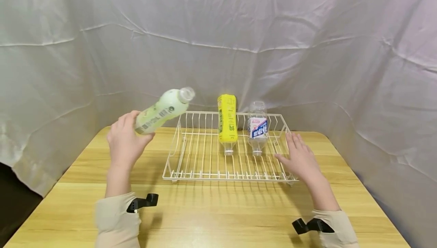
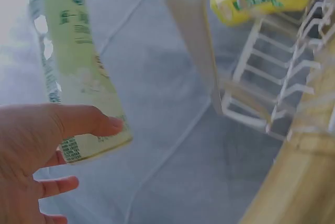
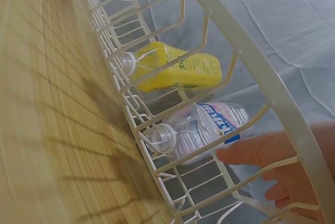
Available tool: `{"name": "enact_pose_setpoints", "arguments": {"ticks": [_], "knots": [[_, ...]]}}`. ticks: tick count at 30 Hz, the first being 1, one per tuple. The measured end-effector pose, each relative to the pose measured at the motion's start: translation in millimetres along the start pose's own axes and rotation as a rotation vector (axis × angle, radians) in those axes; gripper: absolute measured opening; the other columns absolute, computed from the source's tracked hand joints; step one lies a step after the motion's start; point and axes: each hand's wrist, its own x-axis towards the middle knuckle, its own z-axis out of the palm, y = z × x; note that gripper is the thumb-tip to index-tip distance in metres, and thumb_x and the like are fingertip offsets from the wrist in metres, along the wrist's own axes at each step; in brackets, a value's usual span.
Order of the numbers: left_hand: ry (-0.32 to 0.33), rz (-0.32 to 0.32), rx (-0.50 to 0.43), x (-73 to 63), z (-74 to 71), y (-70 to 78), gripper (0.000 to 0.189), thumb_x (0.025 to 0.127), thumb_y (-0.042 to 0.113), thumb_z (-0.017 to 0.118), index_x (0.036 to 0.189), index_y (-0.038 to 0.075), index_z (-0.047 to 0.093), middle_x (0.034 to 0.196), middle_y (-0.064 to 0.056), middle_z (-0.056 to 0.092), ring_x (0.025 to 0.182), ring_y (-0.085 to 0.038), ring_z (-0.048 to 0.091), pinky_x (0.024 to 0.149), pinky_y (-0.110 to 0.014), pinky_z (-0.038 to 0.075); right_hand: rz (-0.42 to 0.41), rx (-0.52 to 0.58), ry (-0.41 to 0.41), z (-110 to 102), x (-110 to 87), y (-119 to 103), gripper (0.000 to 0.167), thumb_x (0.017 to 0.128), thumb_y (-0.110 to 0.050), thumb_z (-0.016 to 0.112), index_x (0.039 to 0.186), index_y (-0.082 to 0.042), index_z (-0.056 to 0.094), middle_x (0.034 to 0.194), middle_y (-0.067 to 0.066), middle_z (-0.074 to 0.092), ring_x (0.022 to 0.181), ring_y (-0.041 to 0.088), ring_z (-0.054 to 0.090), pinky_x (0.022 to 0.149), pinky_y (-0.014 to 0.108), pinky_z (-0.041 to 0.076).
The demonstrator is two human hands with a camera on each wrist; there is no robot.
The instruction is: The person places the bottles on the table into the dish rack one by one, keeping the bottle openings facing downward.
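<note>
My left hand holds a pale green plastic bottle near its base, raised left of the white wire dish rack. The bottle is tilted, its uncapped-looking neck pointing up and right. In the left wrist view the thumb lies across the lower label of the bottle, and lower fingers stick out free below. At the rack's right side is my right hand, fingers extended along the side rail and thumb toward the inside. The right wrist view shows that thumb close to a clear bottle.
Inside the rack a yellow-labelled bottle and the clear bottle with a blue-and-white label stand neck down. Wooden tabletop lies under the rack. A grey curtain hangs behind. Both wrists wear black camera mounts.
</note>
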Motion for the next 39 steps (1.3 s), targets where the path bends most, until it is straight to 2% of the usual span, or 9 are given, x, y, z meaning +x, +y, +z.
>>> {"name": "enact_pose_setpoints", "arguments": {"ticks": [4,10,13,20,28,33,36,39], "knots": [[0.003,0.105,0.039,-3.5,4.0,21.1,0.068,0.068,0.017,0.084,0.128,0.014,0.052,0.132,-0.015,0.055,0.116,-0.041,0.047,0.096,-0.062,0.033,-0.029,0.012,0.041,-2.3,0.0,-1.5,0.09,0.096,-0.047,0.053,0.154,0.002,0.006,0.159,0.03,0.005,0.148,0.048,0.005,0.117,0.063,0.009],[0.022,0.264,0.095,-11.8,16.1,52.2,0.073,0.062,0.019,0.088,0.127,0.013,0.054,0.127,-0.014,0.058,0.114,-0.038,0.05,0.099,-0.059,0.036,-0.135,0.022,0.155,-5.6,0.1,-8.2,0.089,0.094,-0.044,0.059,0.156,-0.003,0.01,0.16,0.026,0.015,0.149,0.044,0.011,0.117,0.063,0.016],[0.016,0.315,0.124,-16.1,23.2,63.1,0.075,0.061,0.021,0.089,0.127,0.014,0.055,0.128,-0.013,0.059,0.115,-0.037,0.051,0.102,-0.058,0.036,-0.174,0.06,0.212,-9.3,-1.7,-15.6,0.088,0.092,-0.041,0.063,0.157,-0.008,0.012,0.161,0.021,0.017,0.149,0.042,0.014,0.116,0.063,0.018],[-0.047,0.363,0.197,-26.0,35.4,78.1,0.077,0.06,0.021,0.09,0.128,0.018,0.054,0.129,-0.01,0.058,0.117,-0.035,0.051,0.106,-0.06,0.033,-0.307,0.107,0.306,-20.9,-10.0,-37.7,0.089,0.088,-0.042,0.068,0.156,-0.011,0.019,0.159,0.017,0.026,0.146,0.04,0.025,0.116,0.06,0.025],[-0.127,0.407,0.279,-37.0,51.0,91.2,0.078,0.063,0.022,0.087,0.132,0.021,0.051,0.131,-0.006,0.057,0.12,-0.034,0.05,0.109,-0.062,0.03,-0.49,0.125,0.398,-24.8,-19.5,-55.8,0.102,0.074,-0.032,0.082,0.155,-0.012,0.023,0.153,0.019,0.038,0.14,0.039,0.037,0.111,0.059,0.033],[-0.134,0.463,0.284,-43.0,59.6,99.3,0.077,0.062,0.021,0.087,0.131,0.021,0.052,0.129,-0.005,0.058,0.118,-0.032,0.051,0.108,-0.062,0.031,-0.608,0.09,0.454,-24.5,-20.6,-61.5,0.089,0.069,-0.03,0.084,0.144,-0.004,0.043,0.139,0.017,0.054,0.126,0.036,0.053,0.105,0.052,0.043],[-0.134,0.496,0.279,-45.8,62.8,102.7,0.077,0.061,0.02,0.087,0.13,0.02,0.053,0.128,-0.005,0.058,0.117,-0.031,0.052,0.108,-0.061,0.032,-0.631,0.061,0.447,-23.1,-20.3,-63.0,0.08,0.069,-0.032,0.084,0.136,-0.004,0.051,0.13,0.013,0.061,0.115,0.031,0.06,0.096,0.048,0.05],[-0.136,0.519,0.288,-47.6,64.2,104.2,0.077,0.06,0.022,0.088,0.129,0.021,0.054,0.128,-0.004,0.058,0.115,-0.03,0.052,0.107,-0.06,0.034,-0.627,0.049,0.428,-21.5,-20.4,-63.5,0.078,0.069,-0.035,0.083,0.135,-0.007,0.053,0.127,0.011,0.063,0.111,0.029,0.062,0.091,0.046,0.053]]}}
